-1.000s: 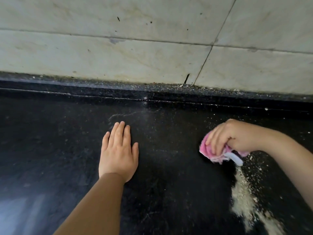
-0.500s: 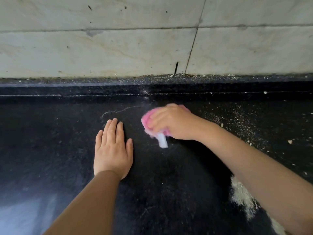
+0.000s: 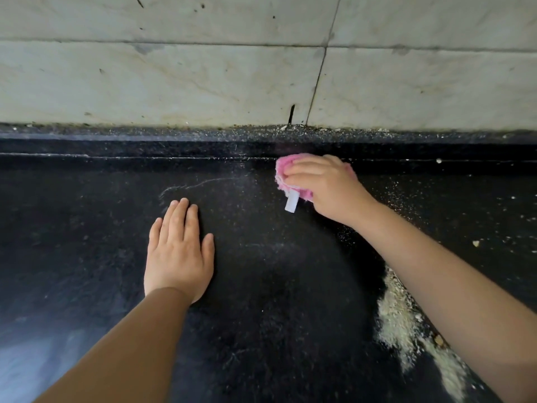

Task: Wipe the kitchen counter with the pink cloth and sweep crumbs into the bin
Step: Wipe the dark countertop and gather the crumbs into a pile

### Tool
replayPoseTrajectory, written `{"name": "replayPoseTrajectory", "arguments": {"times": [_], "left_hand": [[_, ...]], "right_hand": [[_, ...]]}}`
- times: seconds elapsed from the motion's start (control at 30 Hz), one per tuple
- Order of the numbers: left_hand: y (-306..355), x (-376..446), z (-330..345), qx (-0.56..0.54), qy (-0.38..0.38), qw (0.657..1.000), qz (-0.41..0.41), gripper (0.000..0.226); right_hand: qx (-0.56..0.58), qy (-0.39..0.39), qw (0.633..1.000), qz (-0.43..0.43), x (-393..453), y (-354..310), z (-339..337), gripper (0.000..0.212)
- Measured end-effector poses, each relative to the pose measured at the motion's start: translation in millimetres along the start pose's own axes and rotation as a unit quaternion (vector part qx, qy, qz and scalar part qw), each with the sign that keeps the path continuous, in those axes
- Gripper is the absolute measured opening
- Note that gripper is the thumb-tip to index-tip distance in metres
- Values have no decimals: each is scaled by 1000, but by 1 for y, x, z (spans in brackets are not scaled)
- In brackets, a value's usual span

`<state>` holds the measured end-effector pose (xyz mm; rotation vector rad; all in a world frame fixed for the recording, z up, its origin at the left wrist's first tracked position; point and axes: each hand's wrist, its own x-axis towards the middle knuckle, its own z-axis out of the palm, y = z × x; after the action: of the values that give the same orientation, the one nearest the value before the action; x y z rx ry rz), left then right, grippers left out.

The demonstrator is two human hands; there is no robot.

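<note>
My right hand (image 3: 325, 186) is closed on the bunched pink cloth (image 3: 283, 170), pressing it on the black counter (image 3: 261, 286) close to the raised back ledge. A white tag (image 3: 291, 201) hangs from the cloth. Flat on the counter to the left, palm down with fingers together, lies my left hand (image 3: 178, 251), holding nothing. A pale pile of crumbs (image 3: 398, 318) sits at the lower right, partly under my right forearm. Loose crumbs (image 3: 406, 199) speckle the counter to the right of the cloth. No bin is in view.
A marble tiled wall (image 3: 203, 82) rises behind the counter. Crumbs and grit (image 3: 305, 129) line the top of the black back ledge. A faint white smear (image 3: 191, 187) marks the counter above my left hand.
My right hand swept the cloth from the right side leftward across the counter, then back toward the ledge and slightly right. My left hand stayed flat in place.
</note>
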<state>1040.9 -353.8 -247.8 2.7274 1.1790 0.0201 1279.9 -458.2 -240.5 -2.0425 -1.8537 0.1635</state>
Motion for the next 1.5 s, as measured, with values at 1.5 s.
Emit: {"name": "replayPoseTrajectory", "arguments": {"times": [1.5], "left_hand": [[3,-1,-7,-13,-28,999,-8,55]], "right_hand": [[210,-465,853,109,-68,-51,-57,28]]}}
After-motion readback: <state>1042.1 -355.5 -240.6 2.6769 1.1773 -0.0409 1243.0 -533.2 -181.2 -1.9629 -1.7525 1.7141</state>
